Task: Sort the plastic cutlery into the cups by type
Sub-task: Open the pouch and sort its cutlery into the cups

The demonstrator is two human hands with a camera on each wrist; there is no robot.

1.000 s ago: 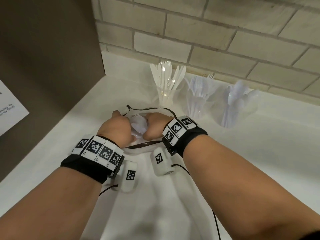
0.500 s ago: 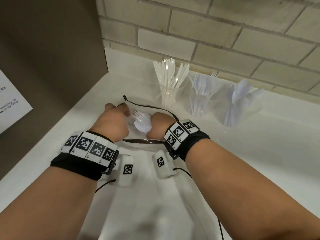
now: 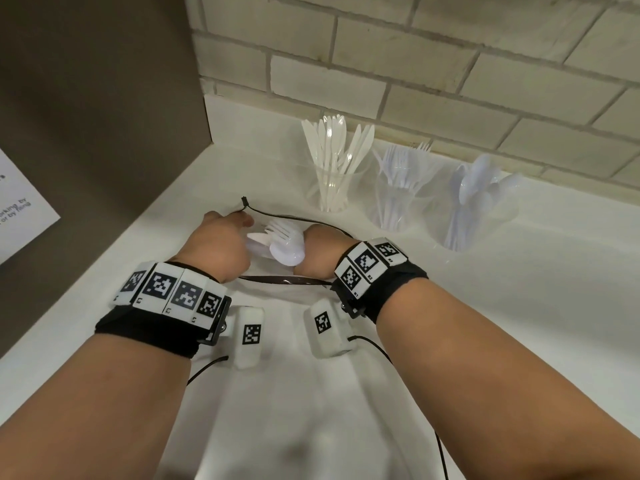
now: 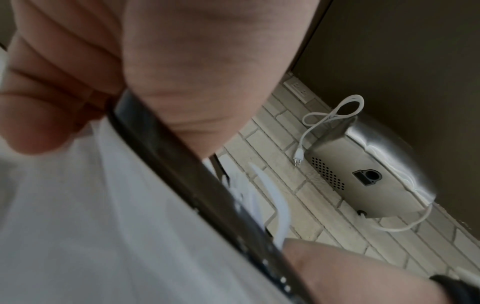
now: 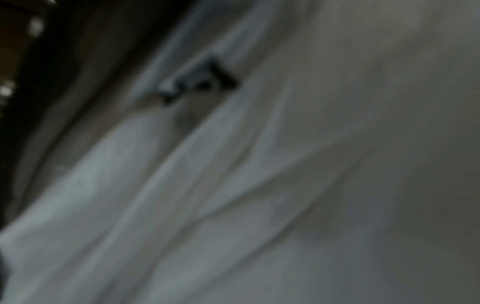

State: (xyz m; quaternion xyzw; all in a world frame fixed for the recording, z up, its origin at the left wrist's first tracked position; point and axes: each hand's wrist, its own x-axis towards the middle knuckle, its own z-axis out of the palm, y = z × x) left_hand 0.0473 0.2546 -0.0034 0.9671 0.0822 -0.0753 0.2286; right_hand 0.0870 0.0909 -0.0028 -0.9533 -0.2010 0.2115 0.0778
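Observation:
A white drawstring bag [image 3: 311,375] lies on the counter, its dark rim [image 3: 284,279] held apart between my hands. My left hand [image 3: 221,244] grips the rim on the left, fingers [image 4: 52,82] curled round the dark band [image 4: 182,164]. My right hand [image 3: 320,251] holds the right side of the mouth, with its fingers hidden. A fork [image 3: 280,230], a spoon [image 3: 287,254] and a knife [image 3: 256,239] poke out of the mouth. Behind stand three clear cups: knives [image 3: 332,188], forks [image 3: 398,202], spoons [image 3: 474,216]. The right wrist view shows only blurred bag fabric [image 5: 233,185].
A brown partition [image 3: 86,116] with a paper sign [image 3: 20,209] closes the left side, and a brick wall [image 3: 450,64] runs behind the cups. White counter [image 3: 536,306] extends to the right. A steel wall unit [image 4: 363,174] with a white cord hangs above.
My left hand has drawn the rim to the left, widening the bag's mouth. The fork and spoon heads now show more plainly between my hands.

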